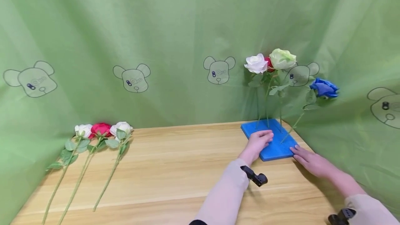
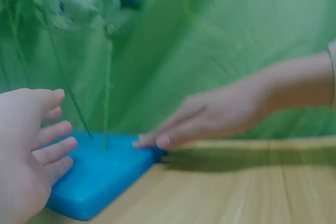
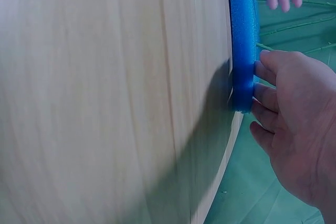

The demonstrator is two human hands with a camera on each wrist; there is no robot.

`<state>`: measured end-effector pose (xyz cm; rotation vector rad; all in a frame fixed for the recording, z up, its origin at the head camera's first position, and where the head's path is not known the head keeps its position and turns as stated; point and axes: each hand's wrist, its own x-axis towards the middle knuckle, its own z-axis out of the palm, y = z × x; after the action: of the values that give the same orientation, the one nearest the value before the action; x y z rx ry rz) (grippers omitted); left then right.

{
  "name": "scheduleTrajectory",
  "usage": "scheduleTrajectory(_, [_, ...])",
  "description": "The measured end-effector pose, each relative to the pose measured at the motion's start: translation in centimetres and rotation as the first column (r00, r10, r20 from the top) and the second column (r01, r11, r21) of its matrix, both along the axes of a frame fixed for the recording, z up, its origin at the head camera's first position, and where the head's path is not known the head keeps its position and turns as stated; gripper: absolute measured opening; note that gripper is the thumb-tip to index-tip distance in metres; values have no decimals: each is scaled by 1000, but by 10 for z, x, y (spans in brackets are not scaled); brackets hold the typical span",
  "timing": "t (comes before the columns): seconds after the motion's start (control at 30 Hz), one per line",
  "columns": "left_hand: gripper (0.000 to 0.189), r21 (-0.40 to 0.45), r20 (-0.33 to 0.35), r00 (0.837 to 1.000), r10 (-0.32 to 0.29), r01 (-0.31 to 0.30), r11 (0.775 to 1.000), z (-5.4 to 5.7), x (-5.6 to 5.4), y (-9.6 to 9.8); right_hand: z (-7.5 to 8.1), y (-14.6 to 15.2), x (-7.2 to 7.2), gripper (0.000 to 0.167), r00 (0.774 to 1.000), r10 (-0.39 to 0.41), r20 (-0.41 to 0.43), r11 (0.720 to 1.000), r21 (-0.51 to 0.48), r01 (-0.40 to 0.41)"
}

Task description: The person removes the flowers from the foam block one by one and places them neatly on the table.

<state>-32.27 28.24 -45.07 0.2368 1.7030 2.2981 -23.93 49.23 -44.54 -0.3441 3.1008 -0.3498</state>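
Head view: block between two hands

Head: the block (image 1: 276,151), four roses (image 1: 282,59) in it, lies at the tabletop's (image 1: 175,173) far right.

Left wrist: left hand (image 2: 26,148) holds nothing, fingers (image 2: 55,149) loosely spread — a careless sweep could knock a stem (image 2: 108,95).

Right wrist: right hand's (image 3: 304,114) fairly straight fingers touch the block's edge; a hard shove might topple the leaning blue rose (image 1: 325,88).

Green curtain (image 1: 175,23) in soft folds, bear-face outlines (image 1: 135,79) printed across it, wood-grain tabletop (image 1: 175,169)
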Motion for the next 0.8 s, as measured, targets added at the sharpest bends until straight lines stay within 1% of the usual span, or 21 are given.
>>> scheduleTrajectory(0.07, [24, -52, -10, 1000, 13, -13, 999, -1, 1, 6, 0, 0, 0, 50, 1000, 0, -3, 1000, 3, 0])
scheduleTrajectory(0.17, [22, -140, -55, 998, 21, -29, 990, -1, 0, 16, 0, 1, 0, 50, 1000, -4, -14, 1000, 8, 4])
scheduleTrajectory(0.27, [23, -232, -127, 992, 11, -41, 972, -1, -1, 26, -1, 2, 0, 48, 999, 1, -35, 1000, 7, 0])
scheduleTrajectory(0.37, [26, -326, -214, 977, -17, -54, 944, -3, -3, 34, -3, 2, 1, 46, 998, 13, -54, 1000, 15, -12])
scheduleTrajectory(0.43, [28, -394, -280, 958, -52, -65, 917, -4, -6, 38, -5, 2, 1, 45, 998, 15, -62, 1000, 13, -14])
scheduleTrajectory(0.5, [29, -451, -330, 940, -88, -75, 889, -5, -8, 42, -6, 2, 2, 45, 998, 9, -67, 1000, 11, -9])
scheduleTrajectory(0.63, [29, -519, -386, 910, -151, -79, 851, -7, -13, 48, -6, 2, 4, 46, 998, -6, -67, 1000, -2, 6])
scheduleTrajectory(0.67, [29, -541, -401, 900, -169, -84, 837, -7, -14, 50, -6, 3, 3, 46, 998, -5, -69, 1000, -2, 5])
scheduleTrajectory(0.73, [29, -594, -437, 875, -209, -106, 798, -8, -18, 52, -6, 2, 3, 46, 998, -8, -67, 1000, -5, 8])
scheduleTrajectory(0.8, [30, -648, -469, 848, -246, -141, 749, -9, -21, 53, -6, 2, 2, 46, 998, -5, -67, 1000, -10, 4])
